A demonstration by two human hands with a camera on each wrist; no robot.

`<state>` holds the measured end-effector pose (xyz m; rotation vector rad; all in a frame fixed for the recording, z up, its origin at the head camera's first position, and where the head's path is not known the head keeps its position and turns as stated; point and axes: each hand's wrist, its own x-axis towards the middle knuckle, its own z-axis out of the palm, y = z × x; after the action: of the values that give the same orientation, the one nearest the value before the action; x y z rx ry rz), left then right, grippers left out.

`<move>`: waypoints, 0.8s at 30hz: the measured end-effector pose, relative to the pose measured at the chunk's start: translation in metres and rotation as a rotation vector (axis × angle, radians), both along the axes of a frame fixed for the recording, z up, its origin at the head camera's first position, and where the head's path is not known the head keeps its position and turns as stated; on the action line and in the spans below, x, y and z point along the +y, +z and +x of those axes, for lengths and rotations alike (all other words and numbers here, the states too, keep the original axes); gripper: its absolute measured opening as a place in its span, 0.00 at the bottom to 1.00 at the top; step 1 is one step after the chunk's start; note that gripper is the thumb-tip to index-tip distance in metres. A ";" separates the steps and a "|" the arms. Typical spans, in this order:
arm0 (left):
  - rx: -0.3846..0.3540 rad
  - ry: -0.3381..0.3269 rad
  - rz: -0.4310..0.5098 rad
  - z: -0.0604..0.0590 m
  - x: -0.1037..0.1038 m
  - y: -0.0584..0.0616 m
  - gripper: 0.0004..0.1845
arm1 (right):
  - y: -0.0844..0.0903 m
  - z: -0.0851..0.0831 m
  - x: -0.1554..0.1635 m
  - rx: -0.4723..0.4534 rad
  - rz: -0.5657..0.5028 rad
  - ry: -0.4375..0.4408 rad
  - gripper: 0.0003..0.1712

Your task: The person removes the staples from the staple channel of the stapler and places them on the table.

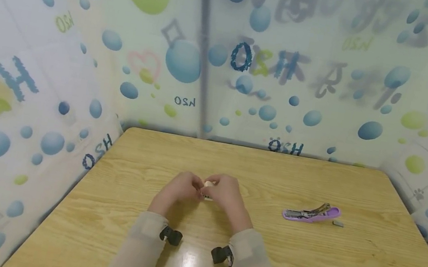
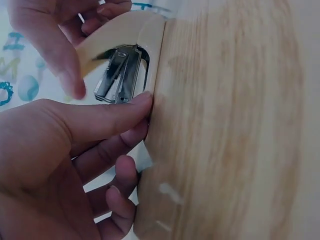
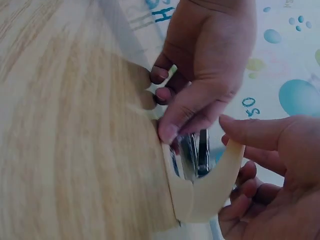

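A cream stapler with a metal magazine rests on the wooden table, its top cover raised away from the base. My left hand pinches the front end of the base between thumb and forefinger, its other fingers loosely curled. On the raised cover, my right hand has its thumb and fingers about the tip, as the right wrist view shows. From the head view, both hands hide most of the stapler.
A purple stapler, opened out, lies on the table to the right. Beside it is a small grey strip that looks like staples. A patterned curtain stands behind the table's far edge.
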<state>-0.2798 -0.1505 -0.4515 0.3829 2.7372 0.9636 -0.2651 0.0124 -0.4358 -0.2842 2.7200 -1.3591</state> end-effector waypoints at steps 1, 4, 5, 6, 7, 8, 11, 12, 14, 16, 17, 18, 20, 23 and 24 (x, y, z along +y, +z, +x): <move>-0.007 0.007 0.002 0.000 0.000 0.000 0.07 | 0.000 0.000 0.003 -0.003 -0.021 0.001 0.18; -0.024 0.033 0.003 0.000 0.000 -0.001 0.07 | 0.001 0.002 0.015 -0.053 -0.135 0.003 0.21; -0.026 0.043 0.002 0.000 0.000 -0.001 0.08 | 0.001 0.002 0.019 -0.068 -0.171 0.004 0.21; -0.031 0.055 0.004 0.000 0.000 -0.001 0.08 | 0.002 0.003 0.024 -0.082 -0.201 0.002 0.21; -0.033 0.060 0.008 0.000 0.000 -0.001 0.08 | 0.003 0.003 0.028 -0.094 -0.228 0.002 0.21; -0.036 0.068 0.009 0.000 -0.001 -0.001 0.08 | 0.004 0.004 0.032 -0.113 -0.265 0.001 0.20; -0.041 0.080 0.012 -0.001 -0.001 -0.002 0.08 | 0.009 0.007 0.044 -0.157 -0.329 -0.009 0.18; -0.042 0.080 0.014 -0.002 -0.002 -0.002 0.09 | 0.010 0.008 0.048 -0.170 -0.336 -0.008 0.19; -0.045 0.081 0.016 -0.002 -0.002 -0.003 0.09 | 0.013 0.010 0.055 -0.196 -0.332 -0.017 0.18; -0.045 0.079 0.020 -0.001 -0.002 -0.002 0.09 | 0.015 0.013 0.060 -0.218 -0.311 -0.028 0.18; -0.045 0.077 0.022 -0.001 -0.001 -0.002 0.10 | 0.016 0.014 0.063 -0.223 -0.296 -0.035 0.17; -0.045 0.074 0.024 0.000 -0.001 -0.001 0.10 | 0.016 0.015 0.065 -0.225 -0.278 -0.042 0.17; -0.043 0.071 0.023 0.000 0.000 -0.001 0.09 | 0.016 0.016 0.071 -0.224 -0.238 -0.057 0.16; -0.038 0.072 0.022 0.000 0.001 -0.002 0.09 | 0.011 0.016 0.080 -0.220 -0.177 -0.062 0.15; -0.038 0.074 0.022 0.000 0.001 -0.002 0.09 | 0.009 0.016 0.082 -0.222 -0.166 -0.060 0.15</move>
<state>-0.2801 -0.1499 -0.4536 0.2654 2.7263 1.0089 -0.2490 0.0939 -0.4264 -0.0580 2.4592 -1.5344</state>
